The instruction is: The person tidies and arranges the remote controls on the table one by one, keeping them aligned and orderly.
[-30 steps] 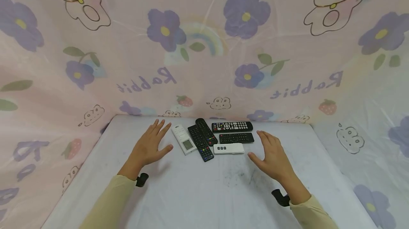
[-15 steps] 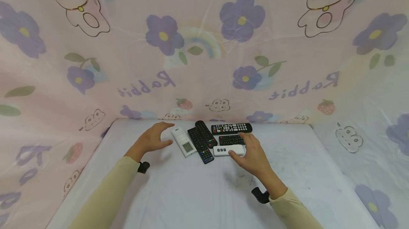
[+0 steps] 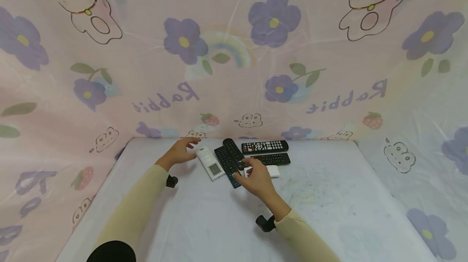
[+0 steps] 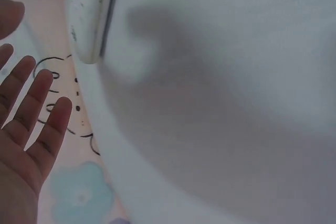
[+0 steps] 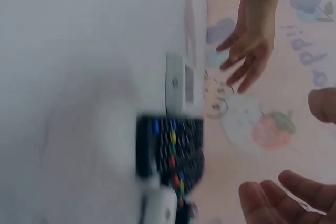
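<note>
My left hand (image 3: pixel 180 151) hovers just left of a white remote control with a small screen (image 3: pixel 210 163), fingers spread and holding nothing. In the left wrist view, the white remote (image 4: pixel 93 17) lies beyond the loosely bent fingers (image 4: pixel 32 106). My right hand (image 3: pixel 258 178) is over the lower end of a long black remote (image 3: pixel 224 157), thumb and fingers apart. It partly covers a small white remote (image 3: pixel 273 171). Seen from the right wrist, its fingers (image 5: pixel 281 200) are raised above the remotes, with coloured buttons on the black remote (image 5: pixel 168 142) below.
Another black remote (image 3: pixel 232 148) leans against the long one. To the right lie a black remote with white buttons (image 3: pixel 270 146) and a slim black remote (image 3: pixel 279 159). The white-covered table (image 3: pixel 204 221) meets a patterned curtain (image 3: pixel 226 91) at back and sides.
My right hand has moved left, from right of the remotes to over the long black one. My left hand's fingers have bent more and it has shifted slightly right. The remotes lie as before.
</note>
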Available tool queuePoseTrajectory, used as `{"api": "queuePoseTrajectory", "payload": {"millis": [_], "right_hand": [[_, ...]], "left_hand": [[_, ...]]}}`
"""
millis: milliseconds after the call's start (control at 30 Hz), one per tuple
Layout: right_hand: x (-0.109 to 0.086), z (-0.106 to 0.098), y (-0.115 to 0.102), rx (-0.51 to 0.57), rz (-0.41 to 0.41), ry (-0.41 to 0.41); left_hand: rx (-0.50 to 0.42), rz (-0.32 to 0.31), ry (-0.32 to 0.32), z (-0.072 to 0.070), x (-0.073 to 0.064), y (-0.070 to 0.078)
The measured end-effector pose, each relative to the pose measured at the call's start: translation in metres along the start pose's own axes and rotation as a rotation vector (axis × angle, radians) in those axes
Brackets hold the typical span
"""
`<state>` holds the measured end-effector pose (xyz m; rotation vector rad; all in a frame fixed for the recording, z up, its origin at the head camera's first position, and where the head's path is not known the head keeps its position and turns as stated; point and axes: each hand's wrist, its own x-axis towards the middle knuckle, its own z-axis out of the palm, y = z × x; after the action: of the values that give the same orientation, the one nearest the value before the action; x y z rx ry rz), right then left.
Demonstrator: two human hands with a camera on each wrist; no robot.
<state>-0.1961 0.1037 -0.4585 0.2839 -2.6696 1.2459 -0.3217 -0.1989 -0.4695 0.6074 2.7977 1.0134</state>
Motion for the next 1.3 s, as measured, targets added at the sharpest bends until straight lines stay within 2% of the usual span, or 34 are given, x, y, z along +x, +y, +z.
{"api": "queuePoseTrajectory", "payload": {"millis": [133, 300, 433, 633, 867, 1000, 1133, 1300], "right_hand": [[0.006, 0.025, -0.005, 0.032, 0.01, -0.002], [0.009, 0.053, -0.007, -0.044, 0.025, -0.023], [0.012, 0.068, -0.004, -0.063, 0.074, -0.033], [0.016, 0.081, 0.003, -0.048, 0.131, -0.023], [0.019, 0.096, 0.003, -0.034, 0.175, -0.047], [0.02, 0.101, 0.0, -0.083, 0.153, -0.044], [0.02, 0.103, -0.002, -0.128, 0.137, -0.042], [0.022, 0.103, -0.003, -0.135, 0.124, -0.049]], "left_hand": [[-0.028, -0.041, -0.012, 0.006, 0.01, -0.008], [-0.073, -0.13, 0.015, 0.013, 0.015, -0.014], [-0.091, -0.156, 0.017, 0.016, 0.017, -0.016], [-0.068, -0.157, -0.026, 0.022, 0.021, -0.021], [-0.091, -0.153, -0.038, 0.025, 0.023, -0.026], [-0.102, -0.183, -0.065, 0.028, 0.023, -0.028], [-0.097, -0.18, -0.076, 0.03, 0.025, -0.029], [-0.1, -0.19, -0.086, 0.03, 0.027, -0.028]]}}
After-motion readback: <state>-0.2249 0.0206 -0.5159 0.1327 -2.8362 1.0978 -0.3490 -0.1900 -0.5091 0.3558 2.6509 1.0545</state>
